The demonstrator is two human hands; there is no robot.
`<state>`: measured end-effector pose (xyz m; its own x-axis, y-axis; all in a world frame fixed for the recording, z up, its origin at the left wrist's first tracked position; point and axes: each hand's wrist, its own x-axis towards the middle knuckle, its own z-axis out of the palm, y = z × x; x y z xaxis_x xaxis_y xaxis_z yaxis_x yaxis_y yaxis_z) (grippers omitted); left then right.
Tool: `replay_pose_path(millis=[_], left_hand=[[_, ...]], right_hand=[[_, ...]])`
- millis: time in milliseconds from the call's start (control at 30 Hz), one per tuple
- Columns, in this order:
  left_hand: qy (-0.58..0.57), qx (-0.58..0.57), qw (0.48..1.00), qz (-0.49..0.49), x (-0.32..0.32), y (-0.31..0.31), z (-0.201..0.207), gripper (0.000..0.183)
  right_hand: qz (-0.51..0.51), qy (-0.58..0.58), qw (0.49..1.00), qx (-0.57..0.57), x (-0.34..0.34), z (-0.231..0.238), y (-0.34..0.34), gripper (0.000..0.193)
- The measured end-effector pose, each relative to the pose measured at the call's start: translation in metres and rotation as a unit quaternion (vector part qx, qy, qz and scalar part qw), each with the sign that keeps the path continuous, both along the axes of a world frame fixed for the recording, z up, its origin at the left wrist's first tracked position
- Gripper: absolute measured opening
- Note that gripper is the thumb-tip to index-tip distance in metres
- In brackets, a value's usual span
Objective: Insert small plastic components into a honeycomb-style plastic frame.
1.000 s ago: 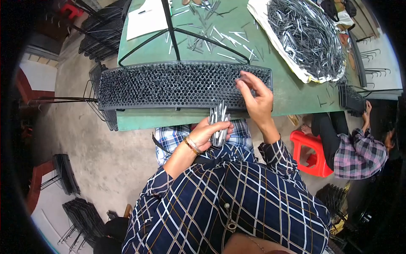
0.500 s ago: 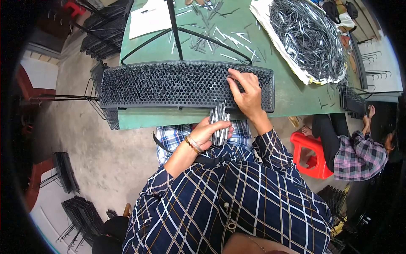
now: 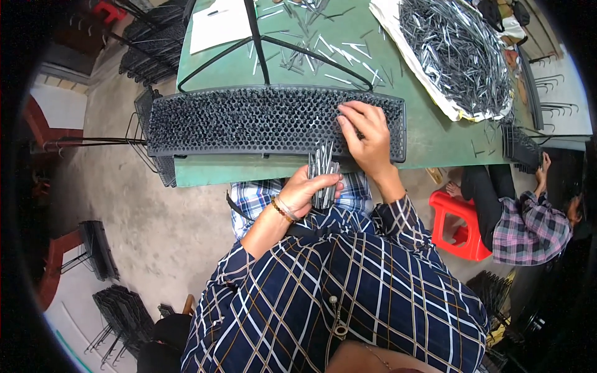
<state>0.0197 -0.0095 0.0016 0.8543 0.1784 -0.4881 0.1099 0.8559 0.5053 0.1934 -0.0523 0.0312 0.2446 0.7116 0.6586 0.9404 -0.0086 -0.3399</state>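
Note:
A long black rack (image 3: pixel 249 121) full of small round holes lies along the near edge of the green table. Many holes on its left and middle carry short dark pieces. My left hand (image 3: pixel 306 188) is closed around a bundle of thin grey metal rods (image 3: pixel 324 168), just in front of the rack. Over the right part of the rack, my right hand (image 3: pixel 370 138) has thumb and forefinger pinched close to the holes. Whatever sits between those fingertips is too small to make out.
A white sack (image 3: pixel 444 109) heaped with similar rods stands at the table's right. Loose rods (image 3: pixel 345 56) and a paper sheet with a pen (image 3: pixel 219 28) lie beyond the rack. At right, a co-worker (image 3: pixel 528 227) sits by a red stool (image 3: pixel 459 227). More racks (image 3: pixel 121 314) stand lower left.
My right hand has shifted slightly to the right and stays over the rack with its fingers pinched. The left hand keeps its bundle in nearly the same place.

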Motion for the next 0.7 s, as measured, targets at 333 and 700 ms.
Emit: replay_pose_path(millis=[333,700], left_hand=[[0.004,0.018,1.000,-0.002,0.006,-0.004,0.006,0.018],[-0.001,-0.003,1.000,0.013,0.009,-0.003,-0.005,0.020]], right_hand=[[0.055,0.579,0.795,-0.170,0.002,0.021,-0.025,0.017],[-0.027,0.485,0.874,0.005,0.017,0.004,-0.001,0.018]])
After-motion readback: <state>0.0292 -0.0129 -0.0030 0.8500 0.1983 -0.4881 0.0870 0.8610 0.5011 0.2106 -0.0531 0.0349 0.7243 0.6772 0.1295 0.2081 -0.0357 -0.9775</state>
